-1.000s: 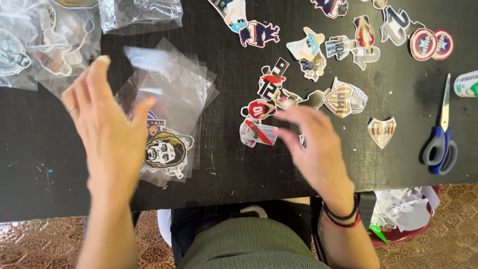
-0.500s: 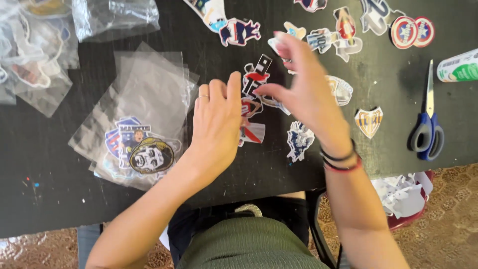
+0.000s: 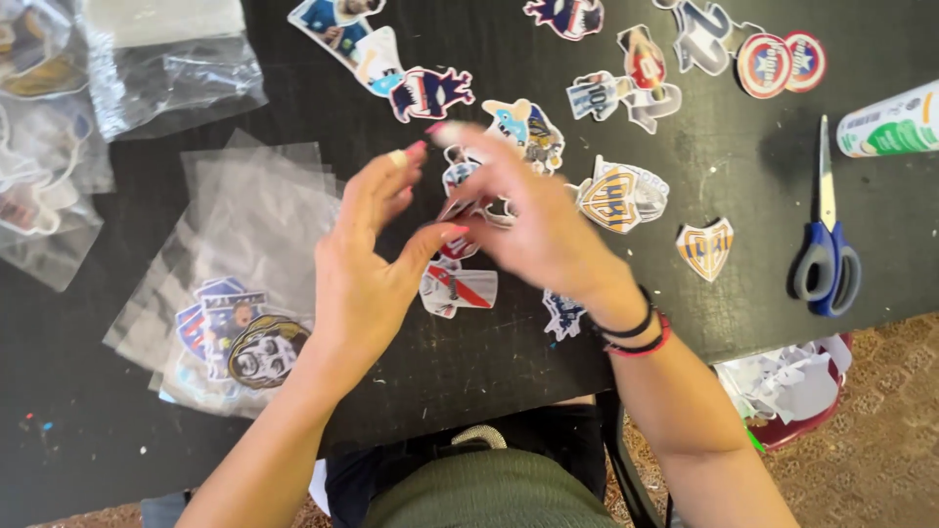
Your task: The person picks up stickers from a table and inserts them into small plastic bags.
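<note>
Over black table [image 3: 763,196] — both hands [image 3: 367,274] meet, fingers spread.

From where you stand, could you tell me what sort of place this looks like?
Probably a home craft or packing table. Cut-out stickers lie scattered on a black table, clear plastic bags are stacked to the left, and blue-handled scissors lie to the right. Both hands, left hand and right hand, meet over the stickers.
</note>
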